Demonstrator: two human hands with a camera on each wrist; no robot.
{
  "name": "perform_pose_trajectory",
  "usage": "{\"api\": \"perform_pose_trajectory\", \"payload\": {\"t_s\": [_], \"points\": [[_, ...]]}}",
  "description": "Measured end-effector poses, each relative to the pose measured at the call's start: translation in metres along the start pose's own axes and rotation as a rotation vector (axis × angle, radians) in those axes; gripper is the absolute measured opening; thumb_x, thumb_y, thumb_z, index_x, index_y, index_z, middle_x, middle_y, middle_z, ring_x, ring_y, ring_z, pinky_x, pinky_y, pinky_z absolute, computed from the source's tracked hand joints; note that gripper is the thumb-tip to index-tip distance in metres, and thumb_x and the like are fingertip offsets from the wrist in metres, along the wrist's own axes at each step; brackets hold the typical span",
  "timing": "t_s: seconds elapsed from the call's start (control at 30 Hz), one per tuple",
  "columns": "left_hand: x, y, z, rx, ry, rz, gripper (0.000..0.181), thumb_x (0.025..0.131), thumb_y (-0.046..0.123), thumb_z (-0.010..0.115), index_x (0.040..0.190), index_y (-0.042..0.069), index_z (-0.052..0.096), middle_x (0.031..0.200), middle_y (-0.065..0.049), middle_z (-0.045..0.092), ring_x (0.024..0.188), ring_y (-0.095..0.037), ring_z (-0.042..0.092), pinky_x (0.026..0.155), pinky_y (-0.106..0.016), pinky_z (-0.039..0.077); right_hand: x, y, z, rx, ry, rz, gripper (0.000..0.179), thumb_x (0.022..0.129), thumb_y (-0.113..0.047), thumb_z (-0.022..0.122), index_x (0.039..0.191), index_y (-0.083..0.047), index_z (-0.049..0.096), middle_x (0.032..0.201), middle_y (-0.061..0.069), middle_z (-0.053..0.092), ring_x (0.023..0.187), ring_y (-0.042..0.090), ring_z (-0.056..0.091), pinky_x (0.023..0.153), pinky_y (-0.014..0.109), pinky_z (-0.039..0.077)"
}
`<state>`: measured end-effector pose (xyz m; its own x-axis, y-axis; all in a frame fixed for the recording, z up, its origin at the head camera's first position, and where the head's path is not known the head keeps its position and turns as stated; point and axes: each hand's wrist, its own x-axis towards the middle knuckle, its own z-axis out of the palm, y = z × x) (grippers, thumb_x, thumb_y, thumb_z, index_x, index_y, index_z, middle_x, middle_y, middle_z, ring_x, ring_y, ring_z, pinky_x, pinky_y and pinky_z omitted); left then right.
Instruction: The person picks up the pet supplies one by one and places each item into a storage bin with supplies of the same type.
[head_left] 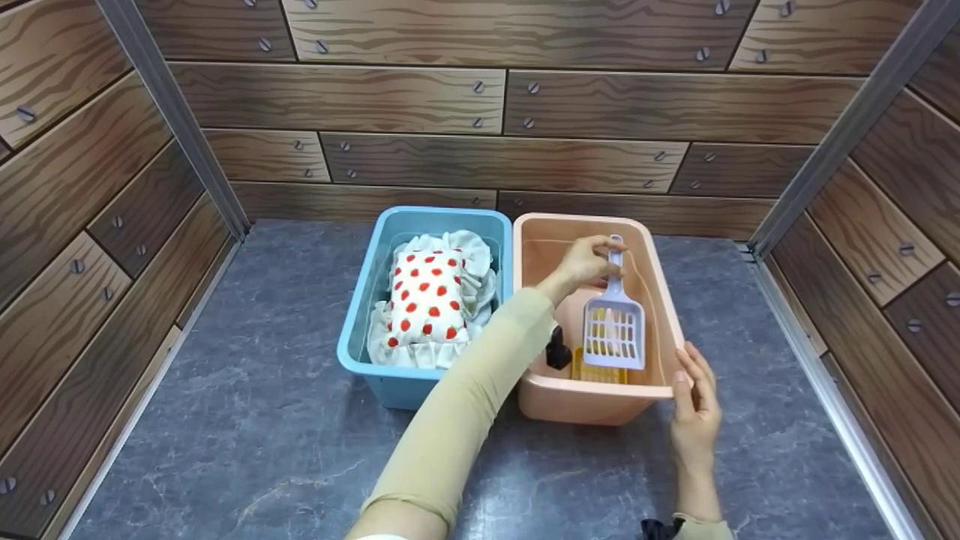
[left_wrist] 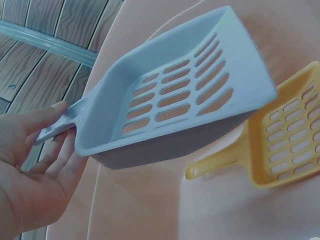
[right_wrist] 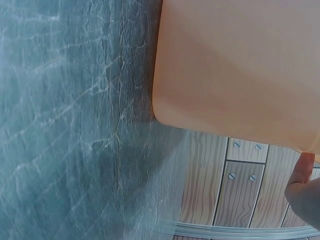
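Observation:
My left hand (head_left: 589, 262) pinches the handle of a pale lavender slotted litter scoop (head_left: 615, 330) above the peach bin (head_left: 581, 388). Close up in the left wrist view, the thumb and fingers hold this scoop (left_wrist: 165, 95) by its handle. Below it in the bin lies a yellow slotted scoop (head_left: 598, 375), seen more fully as the yellow scoop (left_wrist: 280, 135) in the left wrist view. A black object (head_left: 557, 351) of unclear kind sits beside it. My right hand (head_left: 695, 405) grips the bin's front right rim corner, with its thumb toward the front.
A light blue bin (head_left: 409, 390) stands against the peach bin's left side. Inside it lie a strawberry-print cushion (head_left: 427, 296) and ruffled white fabric (head_left: 480, 277). The grey marbled floor (head_left: 247, 390) is enclosed by wood-patterned walls (head_left: 420, 97).

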<state>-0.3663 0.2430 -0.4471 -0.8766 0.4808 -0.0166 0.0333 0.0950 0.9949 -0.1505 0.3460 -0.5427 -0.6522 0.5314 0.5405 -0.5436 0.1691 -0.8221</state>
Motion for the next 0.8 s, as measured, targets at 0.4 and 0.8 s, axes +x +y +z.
{"api": "perform_pose_trajectory", "payload": {"t_s": [0.4,0.8], "points": [[-0.0002,-0.0060,-0.0022,0.062,-0.216,-0.028,0.053,0.079,-0.013,0.072,0.128,0.000,0.056,0.082,-0.003,0.053,0.059,-0.016,0.059,0.060,-0.033,0.059,0.0008,-0.0006,-0.0003,-0.001,-0.011,0.002,0.031,0.095,0.014,0.046,0.123,0.014,0.058,0.136,0.000,0.056,0.129,0.010,0.046,0.108,0.017,0.032],[-0.0016,-0.0074,-0.0032,0.080,-0.310,-0.075,0.051,0.081,-0.012,0.071,0.127,0.000,0.052,0.092,-0.007,0.050,0.066,-0.017,0.060,0.061,-0.035,0.059,0.0001,-0.0004,-0.0006,-0.047,-0.009,0.010,0.030,0.095,0.012,0.047,0.123,0.014,0.058,0.136,-0.003,0.055,0.129,0.009,0.045,0.106,0.016,0.034]]}}
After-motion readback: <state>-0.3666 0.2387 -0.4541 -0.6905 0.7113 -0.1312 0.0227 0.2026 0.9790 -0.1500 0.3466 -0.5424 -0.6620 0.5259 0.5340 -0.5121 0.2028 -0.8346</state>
